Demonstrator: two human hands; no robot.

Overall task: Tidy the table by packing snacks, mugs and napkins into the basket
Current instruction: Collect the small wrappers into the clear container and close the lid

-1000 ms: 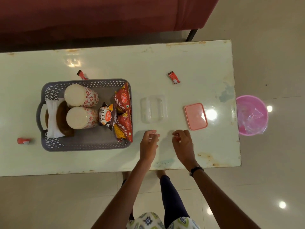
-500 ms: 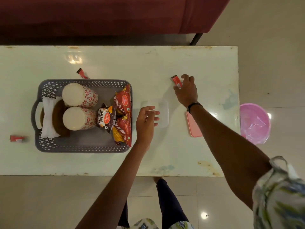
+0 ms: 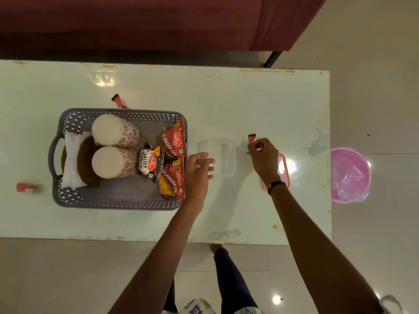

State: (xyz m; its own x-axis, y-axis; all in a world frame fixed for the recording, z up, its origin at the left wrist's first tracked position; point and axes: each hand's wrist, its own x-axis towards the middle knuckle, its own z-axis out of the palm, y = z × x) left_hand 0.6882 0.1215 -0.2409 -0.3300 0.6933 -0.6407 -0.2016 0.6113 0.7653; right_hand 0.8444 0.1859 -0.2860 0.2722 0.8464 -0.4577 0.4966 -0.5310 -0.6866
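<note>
A grey lattice basket (image 3: pixel 118 203) stands on the pale table (image 3: pixel 226 98) at the left. Inside lie two white mugs with red flowers (image 3: pixel 114 132) (image 3: pixel 112 163), white napkins (image 3: pixel 70 162) with a brown disc, and several snack packets (image 3: pixel 173 141). My right hand (image 3: pixel 264 157) pinches a small red sachet (image 3: pixel 251 138) just right of a clear plastic box (image 3: pixel 218 157). Between the basket and that box, my left hand (image 3: pixel 199 168) hovers with relaxed fingers, holding nothing. Two more red sachets lie on the table, one behind the basket (image 3: pixel 118 100) and one to its left (image 3: pixel 26 187).
A pink lid (image 3: pixel 284 168) lies on the table, partly under my right wrist. A pink bin with a plastic liner (image 3: pixel 350 175) stands on the floor past the table's right edge. A dark red sofa (image 3: pixel 158 21) runs along the far side.
My right hand reached to the far sachet, picked it up and drew it back toward the clear box. My left hand moved up beside the basket's right wall.
</note>
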